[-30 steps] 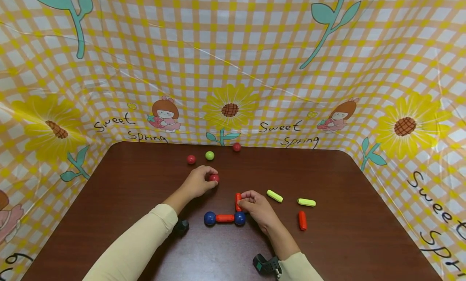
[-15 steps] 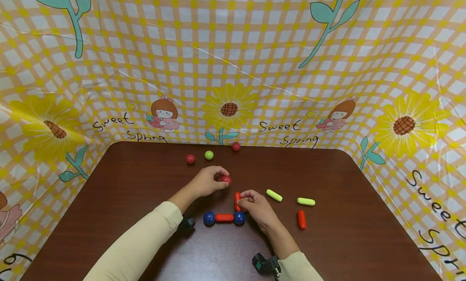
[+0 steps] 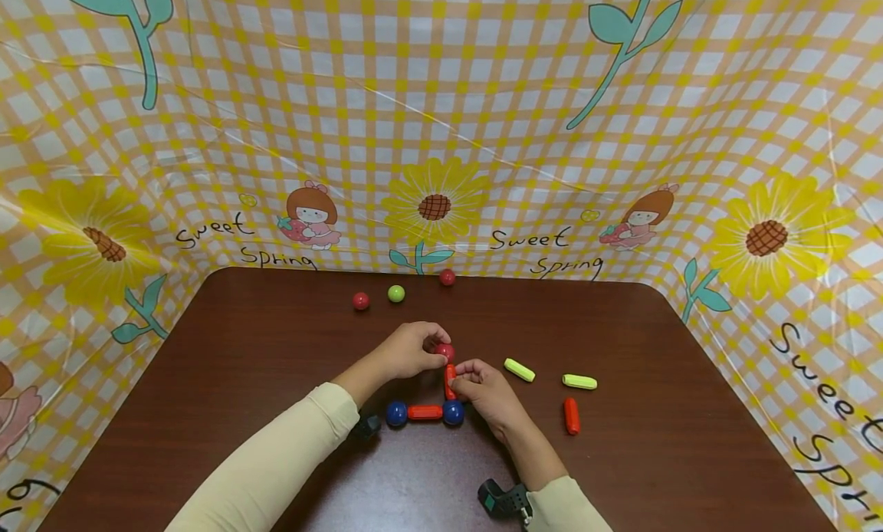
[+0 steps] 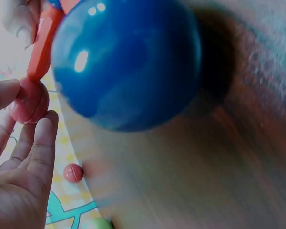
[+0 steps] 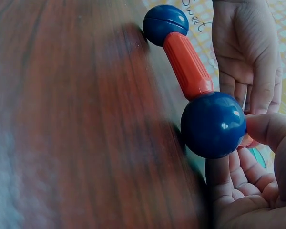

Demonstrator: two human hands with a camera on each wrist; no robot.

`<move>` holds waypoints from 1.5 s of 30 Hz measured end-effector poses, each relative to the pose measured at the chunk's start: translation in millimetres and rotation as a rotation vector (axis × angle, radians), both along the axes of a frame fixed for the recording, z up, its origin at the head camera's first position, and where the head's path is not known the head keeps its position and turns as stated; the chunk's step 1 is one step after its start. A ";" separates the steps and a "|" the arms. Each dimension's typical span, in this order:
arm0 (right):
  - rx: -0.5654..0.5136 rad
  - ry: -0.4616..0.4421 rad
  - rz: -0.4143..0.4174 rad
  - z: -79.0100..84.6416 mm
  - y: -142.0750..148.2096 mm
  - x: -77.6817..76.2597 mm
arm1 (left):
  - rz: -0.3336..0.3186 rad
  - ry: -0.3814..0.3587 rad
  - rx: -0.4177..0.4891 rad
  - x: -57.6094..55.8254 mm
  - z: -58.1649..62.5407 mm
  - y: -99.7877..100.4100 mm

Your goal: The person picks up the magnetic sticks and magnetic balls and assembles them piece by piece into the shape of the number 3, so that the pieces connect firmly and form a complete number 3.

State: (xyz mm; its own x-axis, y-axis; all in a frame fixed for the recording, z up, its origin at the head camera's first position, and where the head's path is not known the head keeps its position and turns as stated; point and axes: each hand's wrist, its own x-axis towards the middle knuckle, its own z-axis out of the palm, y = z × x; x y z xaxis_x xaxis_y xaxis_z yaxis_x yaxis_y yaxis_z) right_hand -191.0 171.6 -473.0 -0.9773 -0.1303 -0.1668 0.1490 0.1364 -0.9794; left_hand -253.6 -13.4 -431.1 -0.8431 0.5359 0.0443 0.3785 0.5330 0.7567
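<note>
My left hand (image 3: 408, 351) pinches a red ball (image 3: 445, 353) between thumb and fingers. In the left wrist view that ball (image 4: 30, 101) meets the end of a red rod (image 4: 45, 43). My right hand (image 3: 486, 394) holds the same red rod (image 3: 451, 382), which points away from me. Its near end joins a blue ball (image 3: 452, 412). From there a second red rod (image 3: 425, 412) runs left to another blue ball (image 3: 396, 414). The right wrist view has the nearer blue ball (image 5: 213, 125) largely covering the held rod.
Two yellow rods (image 3: 520, 369) and a loose red rod (image 3: 572, 416) lie right of my right hand. Toward the back of the brown table (image 3: 276, 317) are a green ball (image 3: 396, 293) and two red balls (image 3: 361, 301). A checked cloth (image 3: 441, 133) rises behind.
My left hand has moved right and slightly toward me, bringing the red ball to the far end of the held rod. The right hand has stayed in place.
</note>
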 end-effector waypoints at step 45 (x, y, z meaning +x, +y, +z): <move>0.022 0.022 -0.046 1.6 -1.7 2.2 | -0.034 -0.093 -0.076 -8.3 -14.7 7.6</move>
